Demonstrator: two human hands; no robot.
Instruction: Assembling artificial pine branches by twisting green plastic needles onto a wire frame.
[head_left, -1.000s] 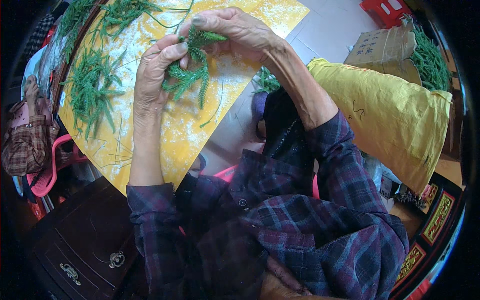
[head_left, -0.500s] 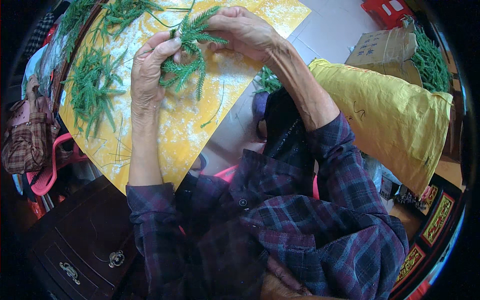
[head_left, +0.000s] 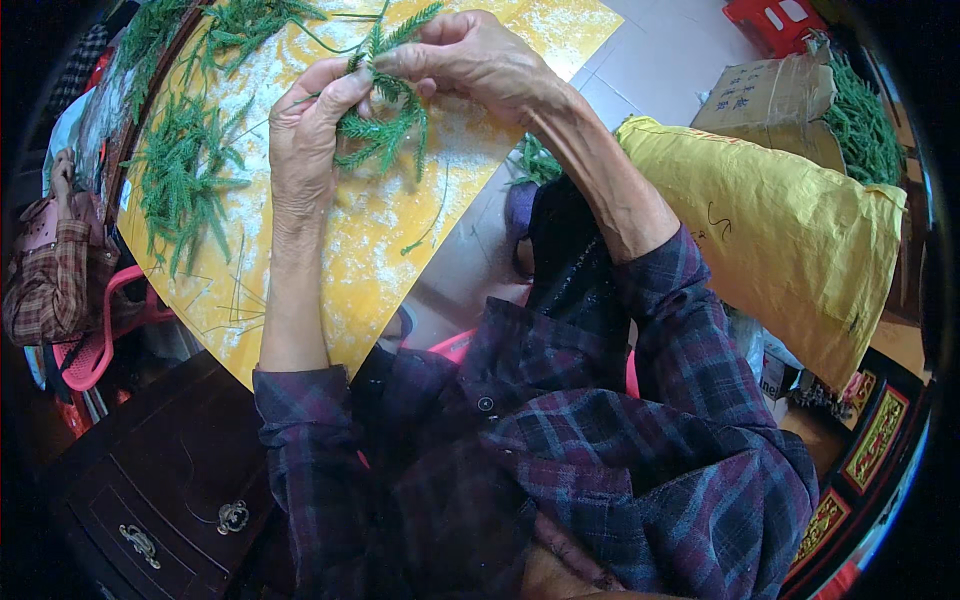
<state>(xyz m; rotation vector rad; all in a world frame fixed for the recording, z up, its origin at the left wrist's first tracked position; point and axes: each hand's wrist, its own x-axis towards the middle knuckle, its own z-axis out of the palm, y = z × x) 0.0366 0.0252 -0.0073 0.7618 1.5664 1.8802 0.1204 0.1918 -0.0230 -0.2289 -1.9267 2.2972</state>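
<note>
Over the yellow tabletop (head_left: 375, 290), strewn with white flecks, I hold up a green artificial pine sprig (head_left: 390, 135). My left hand (head_left: 310, 125) is closed, its thumb and fingers pinching the middle of the sprig. From the right, my right hand (head_left: 475, 65) pinches the same sprig near its centre, thumb close to the left thumb. Its needled arms fan out upward and hang below the fingers. Left of my left hand lies a pile of similar green sprigs (head_left: 185, 175). Thin dark stems (head_left: 235, 300) rest near the table's lower left edge.
A yellow sack (head_left: 770, 230) stands on the right, before a cardboard box (head_left: 765, 105) and more greenery (head_left: 860, 125). A red plastic stool (head_left: 775, 25) is at the back right. A dark drawer cabinet (head_left: 170, 480) sits lower left; another person's plaid sleeve (head_left: 60, 280) shows far left.
Both hands have drawn closer together on the sprig. The right thumb now meets the left thumb, and the sprig has shifted slightly right and turned.
</note>
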